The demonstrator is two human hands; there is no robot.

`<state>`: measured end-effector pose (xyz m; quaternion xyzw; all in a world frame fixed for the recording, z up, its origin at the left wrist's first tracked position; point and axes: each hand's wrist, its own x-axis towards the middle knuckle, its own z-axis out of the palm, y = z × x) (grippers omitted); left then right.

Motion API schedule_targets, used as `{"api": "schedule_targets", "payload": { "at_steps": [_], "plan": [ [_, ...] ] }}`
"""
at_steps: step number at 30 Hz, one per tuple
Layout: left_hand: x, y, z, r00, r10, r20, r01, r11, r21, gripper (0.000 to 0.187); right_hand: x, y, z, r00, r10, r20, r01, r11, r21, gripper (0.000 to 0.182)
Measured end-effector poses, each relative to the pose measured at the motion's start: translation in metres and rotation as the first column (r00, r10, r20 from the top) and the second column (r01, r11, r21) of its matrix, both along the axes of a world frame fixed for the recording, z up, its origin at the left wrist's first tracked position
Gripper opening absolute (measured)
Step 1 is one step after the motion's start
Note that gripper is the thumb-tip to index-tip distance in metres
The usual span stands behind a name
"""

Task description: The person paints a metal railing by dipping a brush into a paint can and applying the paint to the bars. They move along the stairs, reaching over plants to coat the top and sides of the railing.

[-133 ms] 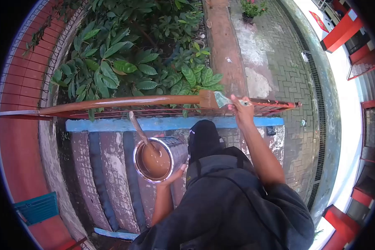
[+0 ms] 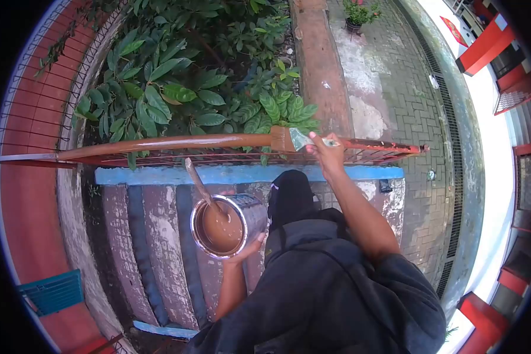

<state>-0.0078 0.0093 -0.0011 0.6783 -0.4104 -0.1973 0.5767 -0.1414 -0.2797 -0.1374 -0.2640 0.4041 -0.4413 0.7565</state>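
My left hand (image 2: 249, 249) is wrapped round a metal paint can (image 2: 249, 213) from below and the side, with some fingers hidden behind it. Brown paint (image 2: 221, 235) fills part of the can, and a wooden stick (image 2: 197, 182) leans out over its rim. My right hand (image 2: 327, 154) grips a paintbrush (image 2: 300, 139) by its handle. The brush's brown-coated bristles touch the top rail (image 2: 200, 141) of a metal fence. Left of the brush, the rail is glossy brown; to the right, a stretch (image 2: 383, 145) looks red and worn.
Leafy plants (image 2: 159, 100) grow just beyond the fence. A low blue-edged ledge (image 2: 218, 175) runs below the rail, above worn ridged paving (image 2: 159, 236). To the right lie a brick path (image 2: 422, 118) and a drain grate (image 2: 448, 147). A potted plant (image 2: 354, 23) stands farther off.
My right hand has slid the brush a short way left along the rail. The can in my left hand stays nearly in place.
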Motion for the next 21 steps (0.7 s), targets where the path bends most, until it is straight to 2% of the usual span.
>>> {"api": "schedule_targets", "payload": {
  "at_steps": [3,5,8,10,11,13,17,19,21],
  "plan": [
    [-0.005,0.006,0.001,0.998,0.008,-0.058,-0.005,0.999,0.043,0.104,0.010,0.008,-0.018,0.999,-0.033,-0.029,0.033,0.999,0.025,0.033],
    [-0.007,0.006,0.002,0.997,0.012,-0.081,-0.008,0.998,0.058,0.104,0.003,0.009,-0.034,0.989,-0.074,-0.124,0.066,0.996,-0.062,0.032],
    [-0.005,0.004,0.002,1.000,-0.001,-0.013,0.001,0.999,-0.034,0.103,-0.005,0.002,-0.046,0.975,-0.162,-0.150,0.147,0.983,-0.105,0.034],
    [-0.004,0.017,-0.011,1.000,0.008,-0.016,-0.007,0.997,0.072,0.103,-0.017,-0.001,-0.047,0.963,-0.176,-0.205,0.153,0.980,-0.125,0.034],
    [-0.005,0.015,-0.009,1.000,0.008,-0.018,-0.007,0.997,0.071,0.103,-0.025,-0.004,-0.051,0.947,-0.195,-0.256,0.162,0.976,-0.146,0.035],
    [-0.007,0.010,-0.004,0.989,-0.025,-0.145,0.031,0.999,0.043,0.102,-0.037,-0.009,-0.057,0.949,-0.226,-0.222,0.191,0.967,-0.169,0.033],
    [0.006,0.020,-0.032,0.988,-0.107,-0.112,0.112,0.993,0.047,0.113,-0.060,-0.014,-0.063,0.921,-0.303,-0.244,0.258,0.945,-0.202,0.028],
    [0.009,0.029,-0.049,0.994,-0.062,-0.089,0.072,0.992,0.104,0.100,-0.071,-0.014,-0.065,0.894,-0.342,-0.290,0.285,0.933,-0.221,0.027],
    [0.013,0.031,-0.050,0.995,-0.088,-0.041,0.092,0.991,0.095,0.101,-0.076,-0.011,-0.054,0.894,-0.353,-0.275,0.294,0.927,-0.234,0.026]
  ]
}}
